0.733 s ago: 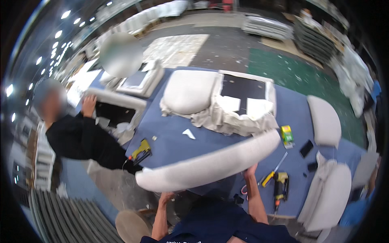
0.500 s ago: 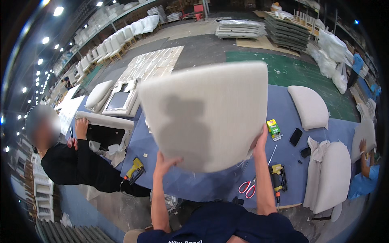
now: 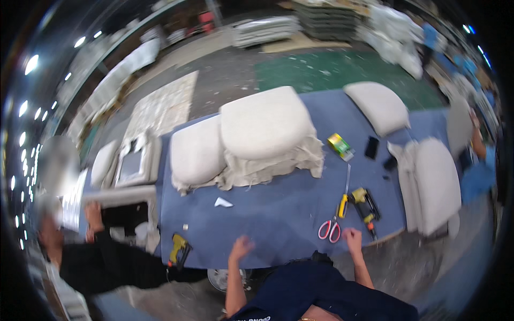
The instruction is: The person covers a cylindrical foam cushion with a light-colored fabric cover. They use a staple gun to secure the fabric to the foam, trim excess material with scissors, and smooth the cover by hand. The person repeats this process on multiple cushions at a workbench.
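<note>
My left hand (image 3: 242,249), blurred, is low over the blue table's near edge, fingers loosely apart and nothing in it. My right hand (image 3: 352,239) is also empty, with fingers loosely spread. It is nearest the red-handled scissors (image 3: 329,230), just to its left. Beyond them lie a yellow-handled screwdriver (image 3: 342,206) and a yellow and black staple gun (image 3: 365,206). Farther off, a pale upholstered cushion (image 3: 267,123) lies on loose fabric (image 3: 278,163), beside a second pale cushion (image 3: 197,150).
On the blue table (image 3: 257,219) are another staple gun (image 3: 178,250), a green and yellow box (image 3: 340,146), a phone (image 3: 371,147) and a white scrap (image 3: 223,202). More cushions (image 3: 436,187) stand at right. A co-worker's sleeve (image 3: 123,259) reaches a padded frame (image 3: 120,195) at left.
Both hands have let go of the pale cushion, which has gone from being held up to lying on the table. My hands have drawn back to the near edge. The view has shifted.
</note>
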{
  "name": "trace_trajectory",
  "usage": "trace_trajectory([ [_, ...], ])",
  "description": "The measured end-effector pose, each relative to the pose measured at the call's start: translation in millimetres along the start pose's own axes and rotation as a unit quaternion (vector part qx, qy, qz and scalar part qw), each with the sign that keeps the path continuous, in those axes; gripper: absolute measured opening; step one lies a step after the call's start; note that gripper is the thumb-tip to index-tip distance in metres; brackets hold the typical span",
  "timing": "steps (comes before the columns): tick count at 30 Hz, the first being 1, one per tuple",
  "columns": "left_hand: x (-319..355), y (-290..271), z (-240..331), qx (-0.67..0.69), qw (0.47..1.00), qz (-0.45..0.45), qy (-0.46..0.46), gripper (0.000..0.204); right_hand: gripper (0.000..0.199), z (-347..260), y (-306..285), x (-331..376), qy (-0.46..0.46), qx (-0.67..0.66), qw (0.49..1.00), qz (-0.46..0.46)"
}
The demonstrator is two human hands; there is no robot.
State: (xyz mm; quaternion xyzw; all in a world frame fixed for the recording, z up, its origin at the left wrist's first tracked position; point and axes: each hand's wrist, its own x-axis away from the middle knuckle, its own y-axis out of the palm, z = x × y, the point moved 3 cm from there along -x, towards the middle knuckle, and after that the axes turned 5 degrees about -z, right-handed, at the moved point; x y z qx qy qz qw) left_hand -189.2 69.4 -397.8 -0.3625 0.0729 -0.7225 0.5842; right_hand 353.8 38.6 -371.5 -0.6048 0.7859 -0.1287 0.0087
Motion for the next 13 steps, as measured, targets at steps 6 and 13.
trace_trajectory([
  [6, 83.6, 88.6, -39.4, -0.1, 0.989, 0.035, 0.099, 0.053, 0.028, 158.3, -62.1, 284.6, 0.591, 0.179, 0.784, -0.065],
  [13, -45.1, 57.0, 40.1, -0.255, 0.866, -0.383, -0.198, 0.05, 0.047, 146.9, -27.8, 357.2, 0.582, -0.092, 0.808, 0.025],
])
